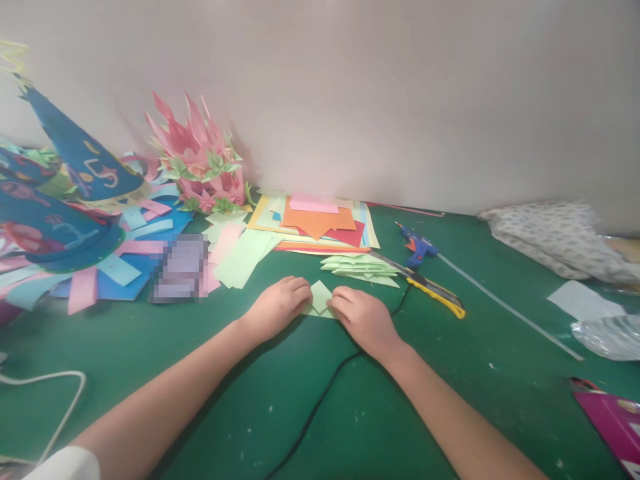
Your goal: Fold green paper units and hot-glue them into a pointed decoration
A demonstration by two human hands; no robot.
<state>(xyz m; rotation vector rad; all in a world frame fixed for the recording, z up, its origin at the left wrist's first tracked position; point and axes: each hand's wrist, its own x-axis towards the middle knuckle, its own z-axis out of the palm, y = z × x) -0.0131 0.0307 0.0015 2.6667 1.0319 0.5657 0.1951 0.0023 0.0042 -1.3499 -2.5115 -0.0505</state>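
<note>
Between my two hands lies a small light-green paper (321,299) on the green table, folded so that a point sticks up away from me. My left hand (281,303) pinches its left side with the fingers curled in. On the opposite side my right hand (364,317) has its fingertips closed on the paper's right edge. Just beyond the hands sits a stack of folded light-green papers (360,268). A yellow utility knife (435,293) rests to the right of that stack. Flat light-green strips (245,257) lie beyond my left hand.
A blue glue gun (417,247) with a long glue stick (510,307) lies at right; a black cable (325,393) runs under my right arm. Coloured paper sheets (315,220), a pink paper crown (200,160) and blue cone hats (85,147) stand along the wall and left.
</note>
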